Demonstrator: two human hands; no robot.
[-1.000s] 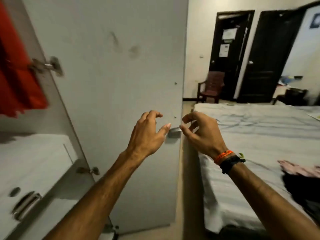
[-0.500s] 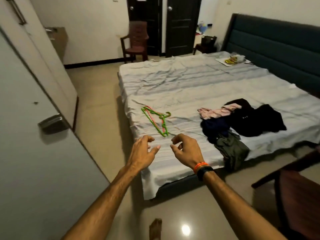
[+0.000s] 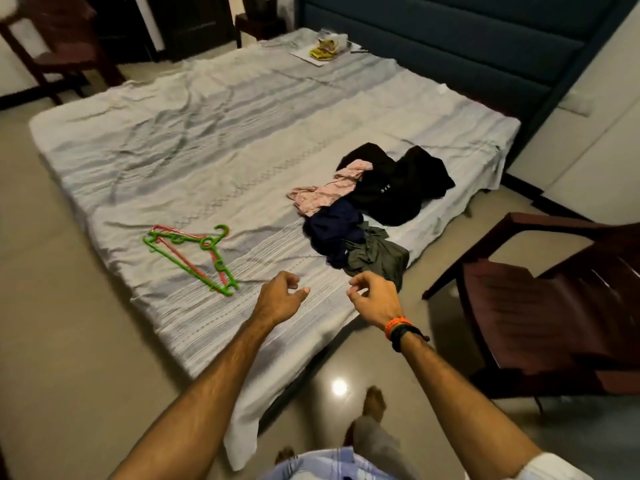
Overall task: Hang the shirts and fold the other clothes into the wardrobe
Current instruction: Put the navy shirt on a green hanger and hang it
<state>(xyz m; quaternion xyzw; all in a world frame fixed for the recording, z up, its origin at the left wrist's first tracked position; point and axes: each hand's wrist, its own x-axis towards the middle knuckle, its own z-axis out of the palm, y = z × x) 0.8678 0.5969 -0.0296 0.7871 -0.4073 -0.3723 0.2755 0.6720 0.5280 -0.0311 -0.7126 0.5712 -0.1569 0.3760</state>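
A heap of clothes lies on the bed (image 3: pixel 194 140), near its right front edge: a black garment (image 3: pixel 398 188), a pink one (image 3: pixel 325 192), a navy one (image 3: pixel 334 230) and an olive one (image 3: pixel 377 258). Green and pink plastic hangers (image 3: pixel 194 252) lie stacked on the sheet to the left of the heap. My left hand (image 3: pixel 278 299) and my right hand (image 3: pixel 372 299) hover over the bed's front edge with fingers loosely curled, holding nothing. The right hand is just below the olive garment.
A dark wooden chair (image 3: pixel 540 306) stands close on the right, beside the bed corner. Another chair (image 3: pixel 59 43) is at the far left. A tray with small items (image 3: pixel 325 50) sits near the headboard (image 3: pixel 450 39). My feet are on the shiny tile floor (image 3: pixel 52 341).
The view has swung from the wardrobe door to the bed and moved closer to it. Both hands stayed raised and empty, now over the bed's front edge near the clothes.
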